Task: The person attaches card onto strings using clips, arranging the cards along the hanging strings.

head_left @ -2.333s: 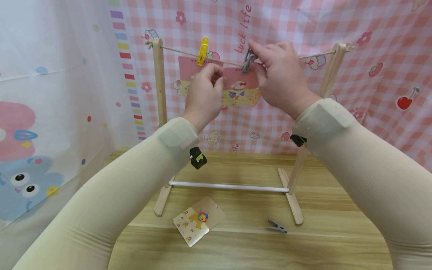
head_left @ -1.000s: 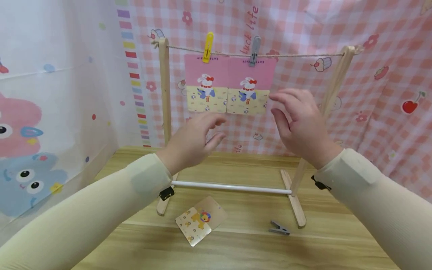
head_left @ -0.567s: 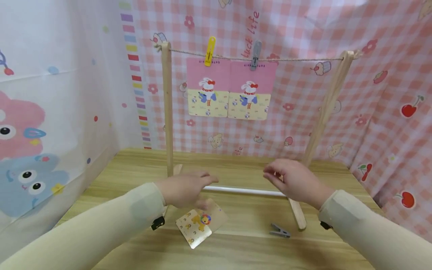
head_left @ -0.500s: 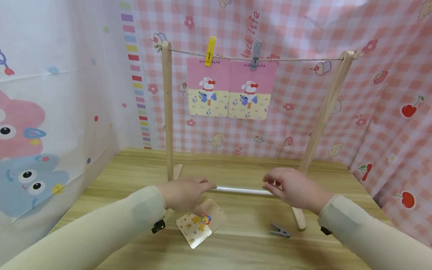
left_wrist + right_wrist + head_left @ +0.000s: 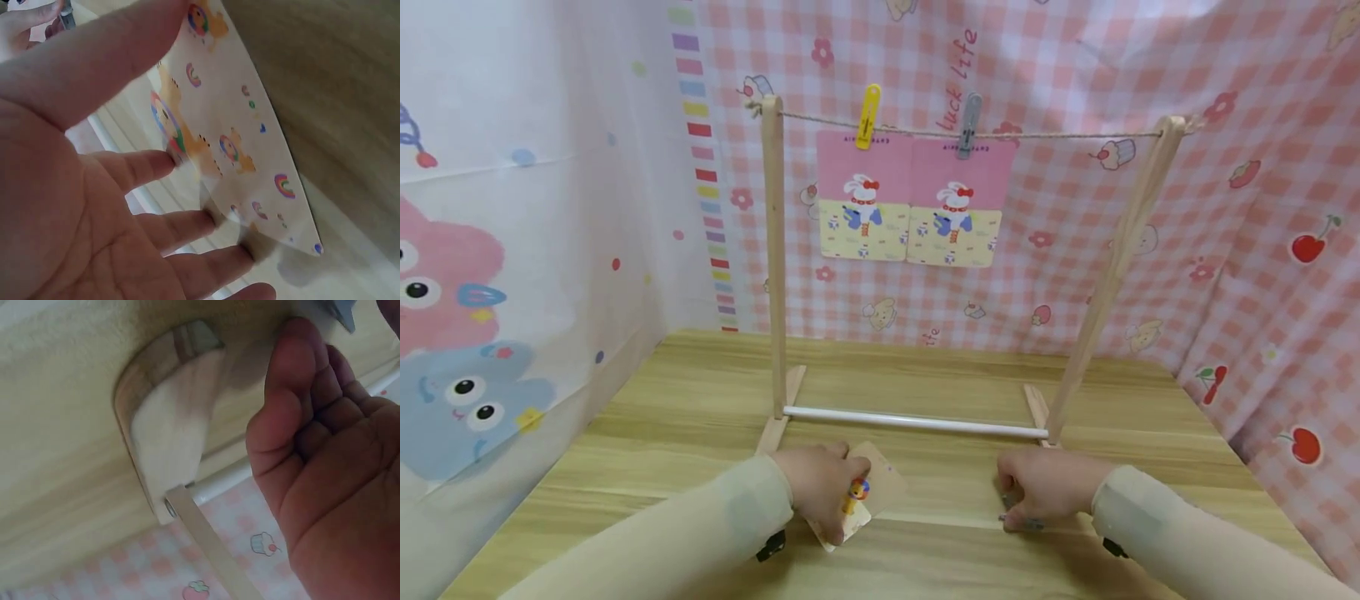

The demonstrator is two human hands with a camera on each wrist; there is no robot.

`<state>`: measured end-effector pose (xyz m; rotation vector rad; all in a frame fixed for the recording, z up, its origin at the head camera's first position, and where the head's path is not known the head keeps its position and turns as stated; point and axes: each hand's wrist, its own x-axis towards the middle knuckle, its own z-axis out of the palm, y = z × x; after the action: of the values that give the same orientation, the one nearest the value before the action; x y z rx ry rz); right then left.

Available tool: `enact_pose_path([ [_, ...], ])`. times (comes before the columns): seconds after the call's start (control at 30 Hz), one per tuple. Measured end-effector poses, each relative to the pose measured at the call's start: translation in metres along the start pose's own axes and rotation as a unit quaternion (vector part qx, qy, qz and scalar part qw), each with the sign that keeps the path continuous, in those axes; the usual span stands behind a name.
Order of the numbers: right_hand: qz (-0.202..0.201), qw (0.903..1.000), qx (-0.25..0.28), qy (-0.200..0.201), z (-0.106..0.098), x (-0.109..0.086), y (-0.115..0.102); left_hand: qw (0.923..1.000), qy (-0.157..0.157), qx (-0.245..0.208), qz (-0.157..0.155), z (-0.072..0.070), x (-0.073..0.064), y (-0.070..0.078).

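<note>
Hands low on the wooden table (image 5: 700,417), both in front of the wooden drying rack (image 5: 772,250). The left hand (image 5: 816,487) lies over a small card (image 5: 880,487) printed with lions and rainbows; in the left wrist view its fingers (image 5: 156,169) are spread and nearly straight, fingertips touching the card's near edge, thumb stretched above it, nothing curled round the card. The card rests flat on the table under and just beyond that hand.

The right hand (image 5: 1045,496) sits to the right of the card, beside the rack's right foot (image 5: 169,431). Its fingers are curled downward over a grey clothespin (image 5: 340,312), of which only a tip shows past the fingertips; whether the hand actually pinches it I cannot tell.

Above and beyond both hands, a twine line (image 5: 1075,133) runs between the posts. A yellow clothespin (image 5: 869,115) and a grey peg (image 5: 969,124) hold two pink-and-yellow rabbit cards (image 5: 913,200) side by side, edges touching. On the checked pink backdrop (image 5: 1225,250) behind the line, red lettering reads "luck Life"; the small print heading each hung card is too fine to read.
</note>
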<state>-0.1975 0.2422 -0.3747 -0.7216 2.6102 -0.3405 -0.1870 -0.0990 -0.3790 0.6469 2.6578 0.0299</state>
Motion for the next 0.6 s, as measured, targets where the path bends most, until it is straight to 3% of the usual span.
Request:
enact_pose_path([
  [0.13, -0.014, 0.9999, -0.007, 0.005, 0.003, 0.002, 0.003, 1.0, 0.006, 0.003, -0.007, 0.001, -0.001, 0.004],
  [0.6, 0.007, 0.9997, -0.019, 0.017, 0.014, 0.004, 0.004, 0.9998, 0.008, 0.001, -0.018, -0.001, -0.001, 0.011],
])
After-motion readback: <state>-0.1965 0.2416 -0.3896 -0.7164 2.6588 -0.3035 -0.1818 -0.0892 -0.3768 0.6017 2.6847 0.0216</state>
